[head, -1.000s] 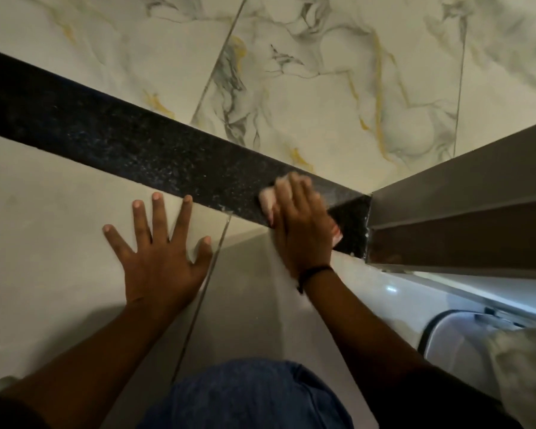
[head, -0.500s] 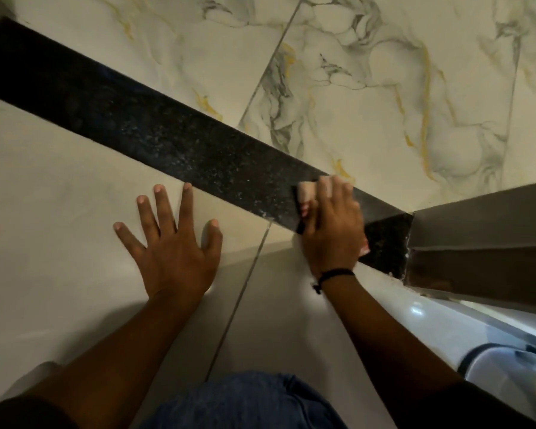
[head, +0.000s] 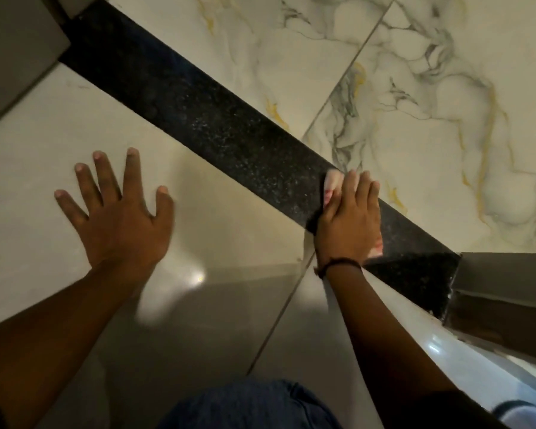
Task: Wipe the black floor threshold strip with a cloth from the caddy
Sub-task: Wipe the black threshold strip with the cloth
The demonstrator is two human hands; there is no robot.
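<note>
The black speckled threshold strip [head: 217, 131] runs diagonally across the floor from upper left to lower right. My right hand [head: 348, 221] lies flat on it, pressing a pale pink cloth [head: 331, 187] against the strip; only the cloth's edges show past my fingertips and beside my palm. My left hand [head: 118, 212] rests flat on the plain beige tile on the near side of the strip, fingers spread, holding nothing.
A grey door frame [head: 505, 292] meets the strip's right end, another grey frame [head: 16, 51] its left end. Marble-veined tiles [head: 415, 125] lie beyond the strip. My blue-clad knee [head: 245, 407] is at the bottom. A white caddy rim [head: 520, 413] peeks in at the bottom right.
My right hand with the cloth has slid leftward along the strip, away from the right door frame. The view has shifted left, and the left hand stays planted on the tile.
</note>
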